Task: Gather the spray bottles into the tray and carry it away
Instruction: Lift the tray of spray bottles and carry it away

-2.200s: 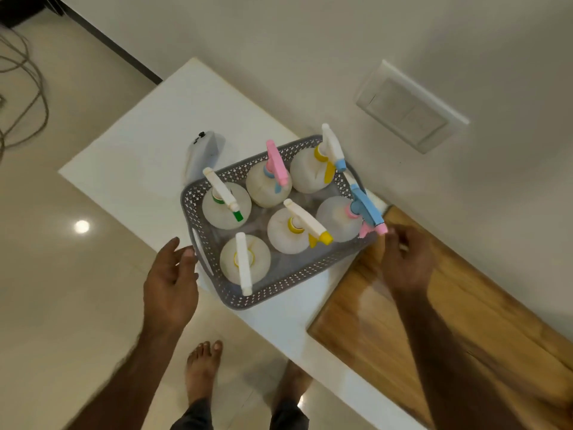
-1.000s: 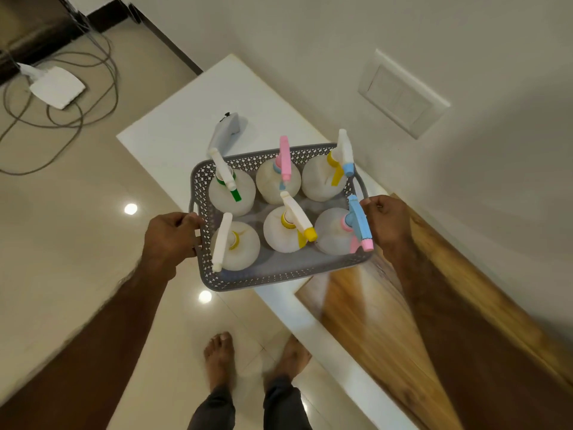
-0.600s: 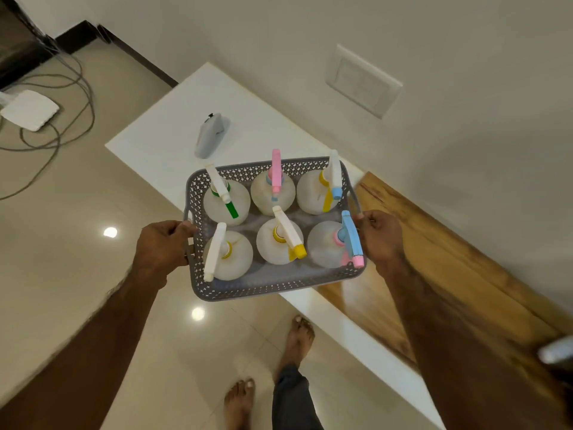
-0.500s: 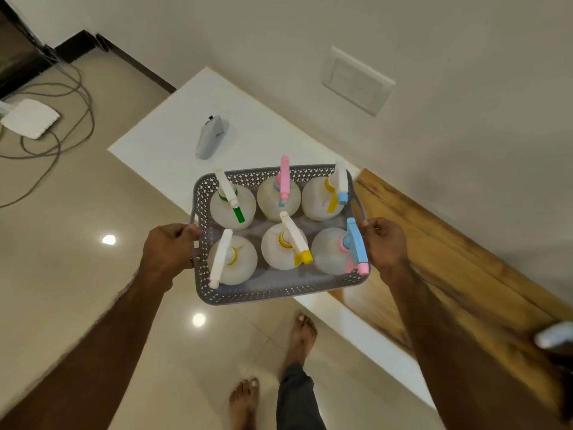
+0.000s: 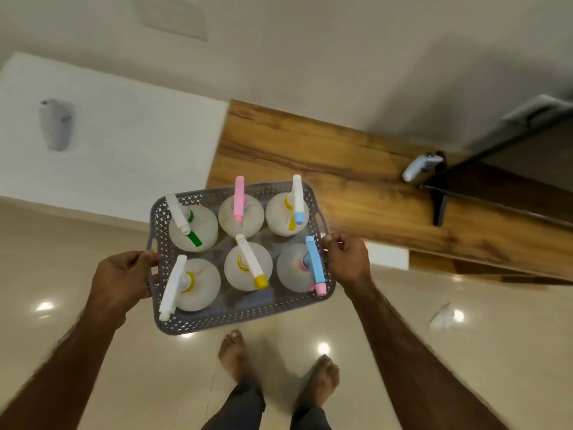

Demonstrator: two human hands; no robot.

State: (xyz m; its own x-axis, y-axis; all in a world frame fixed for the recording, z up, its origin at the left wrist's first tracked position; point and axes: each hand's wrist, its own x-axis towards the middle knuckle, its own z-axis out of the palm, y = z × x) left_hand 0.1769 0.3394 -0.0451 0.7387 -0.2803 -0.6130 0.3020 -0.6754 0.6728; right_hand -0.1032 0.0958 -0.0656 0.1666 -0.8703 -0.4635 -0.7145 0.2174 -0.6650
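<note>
Both arms are reaching forward, the left hand [image 5: 124, 279] and right hand [image 5: 347, 259] curling closed around opposite tray [image 5: 245, 318] edges.

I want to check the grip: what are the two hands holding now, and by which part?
Both hold the grey tray of six spray bottles: left hand on its left side handle, right hand on its right side rim.

We see a grey perforated plastic tray [image 5: 235, 318] holding translucent, matt plastic bottles [image 5: 193, 228] with smooth coloured plastic triggers. The floor [image 5: 93, 383] looks glossy, reflecting lights; the counter [image 5: 325, 169] shows grained wood beside a smooth white top [image 5: 130, 144].
</note>
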